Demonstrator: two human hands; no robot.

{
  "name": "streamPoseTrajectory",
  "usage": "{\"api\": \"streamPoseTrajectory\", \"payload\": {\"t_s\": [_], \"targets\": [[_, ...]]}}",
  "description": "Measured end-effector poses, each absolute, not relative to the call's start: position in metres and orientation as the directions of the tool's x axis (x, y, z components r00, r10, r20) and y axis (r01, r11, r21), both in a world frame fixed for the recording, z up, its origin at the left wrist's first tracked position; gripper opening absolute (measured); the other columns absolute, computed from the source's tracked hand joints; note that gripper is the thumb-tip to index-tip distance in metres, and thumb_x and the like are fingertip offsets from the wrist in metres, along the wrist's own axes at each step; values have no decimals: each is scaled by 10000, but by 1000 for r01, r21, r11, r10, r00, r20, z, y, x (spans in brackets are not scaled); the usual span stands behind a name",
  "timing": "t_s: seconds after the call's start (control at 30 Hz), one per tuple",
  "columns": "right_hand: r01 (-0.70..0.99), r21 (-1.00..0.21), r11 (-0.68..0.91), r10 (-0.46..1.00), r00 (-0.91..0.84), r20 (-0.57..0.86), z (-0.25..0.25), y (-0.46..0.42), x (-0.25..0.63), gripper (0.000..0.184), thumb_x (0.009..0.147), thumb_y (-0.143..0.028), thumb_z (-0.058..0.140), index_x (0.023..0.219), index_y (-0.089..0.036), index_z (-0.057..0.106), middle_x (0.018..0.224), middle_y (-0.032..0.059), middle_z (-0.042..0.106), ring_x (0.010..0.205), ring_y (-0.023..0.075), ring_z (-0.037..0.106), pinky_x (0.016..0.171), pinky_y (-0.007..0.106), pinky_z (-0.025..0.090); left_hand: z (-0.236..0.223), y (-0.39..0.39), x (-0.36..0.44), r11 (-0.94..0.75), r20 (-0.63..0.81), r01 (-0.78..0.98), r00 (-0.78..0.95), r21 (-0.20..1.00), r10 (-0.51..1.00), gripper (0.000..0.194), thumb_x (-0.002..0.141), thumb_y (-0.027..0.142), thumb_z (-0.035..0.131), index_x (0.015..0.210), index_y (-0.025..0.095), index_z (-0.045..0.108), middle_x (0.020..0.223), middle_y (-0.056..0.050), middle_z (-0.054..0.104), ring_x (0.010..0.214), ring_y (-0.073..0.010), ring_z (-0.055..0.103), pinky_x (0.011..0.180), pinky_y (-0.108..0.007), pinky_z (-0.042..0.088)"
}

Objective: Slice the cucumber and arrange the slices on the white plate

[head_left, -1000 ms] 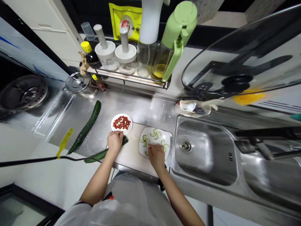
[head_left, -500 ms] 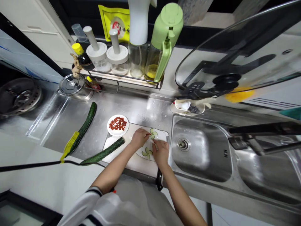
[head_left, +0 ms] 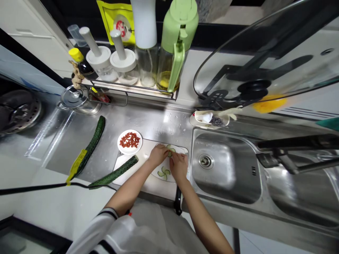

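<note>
Both hands meet over a white plate (head_left: 161, 179) of cucumber slices (head_left: 164, 173) on a white cutting board (head_left: 144, 180). My left hand (head_left: 158, 155) and my right hand (head_left: 179, 165) have their fingertips pinched together at the slices near the plate's far edge. A cut half cucumber (head_left: 113, 173) lies on the board's left end. A small white dish of red berries (head_left: 129, 141) sits just beyond it. A black knife handle (head_left: 177, 202) pokes out under my right wrist.
A whole cucumber (head_left: 91, 145) lies on the steel counter at left. A steel sink (head_left: 227, 169) is right of the board. A rack of bottles and jars (head_left: 132, 67) lines the back, with a small lidded pot (head_left: 75, 100) and a glass lid (head_left: 265, 53).
My left hand left the half cucumber and moved right to the plate, joining my right hand at the slices. The view shifted slightly.
</note>
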State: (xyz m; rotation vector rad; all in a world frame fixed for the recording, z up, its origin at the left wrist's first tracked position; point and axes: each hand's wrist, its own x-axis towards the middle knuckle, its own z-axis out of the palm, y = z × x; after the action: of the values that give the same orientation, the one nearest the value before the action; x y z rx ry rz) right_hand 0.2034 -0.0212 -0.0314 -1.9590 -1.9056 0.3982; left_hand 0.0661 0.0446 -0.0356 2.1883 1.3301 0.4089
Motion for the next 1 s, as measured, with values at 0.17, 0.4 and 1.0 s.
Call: {"api": "streamPoseTrajectory", "payload": {"t_s": [0.17, 0.4, 1.0], "targets": [[900, -435, -27, 999, 45, 30, -31, -21, 203, 335, 876, -201, 470, 1174, -178, 622, 1101, 53, 650, 997, 234, 413, 804, 336, 316, -39, 44, 67, -376, -10, 731, 464, 570, 886, 120, 861, 212, 567, 857, 178, 682, 834, -41, 629, 871, -174, 548, 817, -285, 426], [911, -411, -21, 997, 50, 61, -35, -21, 202, 339, 855, -193, 485, 1162, -188, 630, 1074, 76, 638, 1000, 241, 402, 797, 347, 324, -42, 42, 68, -375, -13, 745, 457, 551, 889, 141, 874, 226, 552, 844, 176, 680, 832, -46, 624, 882, -174, 541, 816, -287, 427], [900, -435, -4, 995, 48, 90, -36, -19, 202, 326, 842, -193, 513, 1139, -187, 646, 1049, 75, 648, 980, 246, 409, 782, 353, 347, -40, 45, 61, -342, -1, 724, 428, 599, 904, 121, 851, 161, 564, 897, 175, 675, 879, -46, 623, 913, -176, 530, 835, -291, 431]]}}
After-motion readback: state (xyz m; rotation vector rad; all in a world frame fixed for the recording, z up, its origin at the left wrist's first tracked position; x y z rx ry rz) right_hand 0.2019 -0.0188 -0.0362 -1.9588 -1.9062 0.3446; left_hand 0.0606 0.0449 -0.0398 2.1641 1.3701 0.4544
